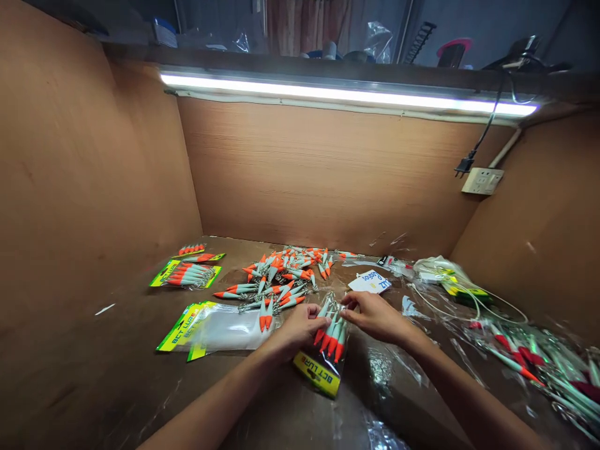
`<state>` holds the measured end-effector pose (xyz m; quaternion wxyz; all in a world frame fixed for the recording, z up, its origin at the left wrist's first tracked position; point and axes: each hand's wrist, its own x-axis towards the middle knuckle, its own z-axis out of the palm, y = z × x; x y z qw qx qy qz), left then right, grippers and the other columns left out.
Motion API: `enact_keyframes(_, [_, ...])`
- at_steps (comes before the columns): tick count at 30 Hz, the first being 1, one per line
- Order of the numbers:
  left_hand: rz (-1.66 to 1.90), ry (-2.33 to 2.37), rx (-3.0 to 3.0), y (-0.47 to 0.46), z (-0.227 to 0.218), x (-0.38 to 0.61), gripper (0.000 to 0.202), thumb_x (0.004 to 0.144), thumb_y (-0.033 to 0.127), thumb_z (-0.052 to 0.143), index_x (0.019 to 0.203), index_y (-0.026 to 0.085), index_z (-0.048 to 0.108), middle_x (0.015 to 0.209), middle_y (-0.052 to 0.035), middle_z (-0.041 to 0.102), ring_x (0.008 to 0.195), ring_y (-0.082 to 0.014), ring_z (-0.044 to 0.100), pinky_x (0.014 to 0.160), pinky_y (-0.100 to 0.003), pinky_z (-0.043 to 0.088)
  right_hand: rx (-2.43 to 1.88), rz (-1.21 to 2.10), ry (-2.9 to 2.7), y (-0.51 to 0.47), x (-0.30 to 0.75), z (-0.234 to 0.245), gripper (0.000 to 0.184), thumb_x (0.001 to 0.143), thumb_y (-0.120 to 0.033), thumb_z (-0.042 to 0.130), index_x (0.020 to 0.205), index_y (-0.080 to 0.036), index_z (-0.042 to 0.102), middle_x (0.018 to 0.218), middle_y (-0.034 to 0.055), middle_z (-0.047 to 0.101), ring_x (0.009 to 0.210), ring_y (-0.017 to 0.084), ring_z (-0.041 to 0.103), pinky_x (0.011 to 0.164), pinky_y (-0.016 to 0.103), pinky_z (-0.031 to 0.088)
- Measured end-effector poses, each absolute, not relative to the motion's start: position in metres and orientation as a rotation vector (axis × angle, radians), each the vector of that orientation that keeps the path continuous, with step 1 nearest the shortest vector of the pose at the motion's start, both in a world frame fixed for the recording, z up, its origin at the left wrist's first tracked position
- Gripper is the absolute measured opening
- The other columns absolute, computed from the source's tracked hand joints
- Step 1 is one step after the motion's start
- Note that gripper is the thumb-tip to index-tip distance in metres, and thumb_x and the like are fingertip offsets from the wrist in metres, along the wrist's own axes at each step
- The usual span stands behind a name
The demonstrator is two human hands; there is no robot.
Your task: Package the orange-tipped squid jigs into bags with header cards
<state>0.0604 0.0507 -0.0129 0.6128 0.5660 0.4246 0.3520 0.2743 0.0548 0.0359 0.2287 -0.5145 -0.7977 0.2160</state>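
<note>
My left hand (300, 328) is closed on the side of a clear plastic packet (325, 356) with a yellow header card, lying on the table between both hands. Several orange-and-pale-green lures (332, 337) sit inside it, orange ends towards me. My right hand (372, 315) pinches the packet's open upper end, where the lures' metal hooks stick out. Just beyond the hands lies a loose pile of the same lures (281, 275).
Empty packets with yellow headers (206, 328) lie left of my hands. Filled packets (187, 274) are stacked at the back left. A white label card (370, 282) lies behind my right hand, with clear bags and more lures (529, 362) at the right. Brown partition walls surround the table.
</note>
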Motion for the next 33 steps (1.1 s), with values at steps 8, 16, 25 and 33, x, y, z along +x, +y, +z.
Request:
enact_keyframes(8, [0.615,0.914,1.331,0.047,-0.033,0.052,0.041,0.074,0.053,0.075,0.075,0.015,0.059,0.052,0.0079,0.045,0.041,-0.0052,0.032,0.041,-0.021,0.016,-1.388,0.935,-1.855,0.028,0.282,-0.005,0.028,0.079,-0.028,0.069,0.105,-0.018,0.073,0.087,0.0032,0.072,0.077,0.018,0.063,0.068,0.028,0.044])
enact_keyframes(16, [0.688,0.877,1.334,0.034,-0.03,0.062,0.045,0.081,0.057,0.069,0.077,0.013,0.06,0.054,0.006,0.048,0.044,-0.0063,0.037,0.045,-0.021,0.022,-1.208,1.137,-1.477,0.026,0.272,-0.02,0.032,0.075,-0.026,0.073,0.105,-0.015,0.066,0.084,0.0026,0.069,0.077,0.017,0.062,0.072,0.028,0.047])
enact_keyframes(25, [0.832,0.989,1.231,0.027,-0.032,0.068,0.045,0.073,0.051,0.079,0.091,0.016,0.056,0.056,0.0061,0.059,0.041,-0.0081,0.046,0.044,-0.019,0.029,-1.2,1.017,-1.4,0.017,0.263,-0.02,0.026,0.077,-0.029,0.073,0.097,-0.019,0.06,0.086,0.0025,0.066,0.077,0.018,0.061,0.069,0.028,0.048])
enact_keyframes(33, [0.818,0.924,1.126,0.025,-0.025,0.067,0.065,0.063,0.039,0.089,0.113,0.015,0.055,0.072,0.0002,0.069,0.056,-0.0128,0.062,0.053,-0.021,0.042,-1.039,1.095,-1.483,0.019,0.265,-0.019,0.02,0.082,-0.03,0.074,0.092,-0.019,0.061,0.085,0.0001,0.064,0.078,0.015,0.06,0.072,0.026,0.047])
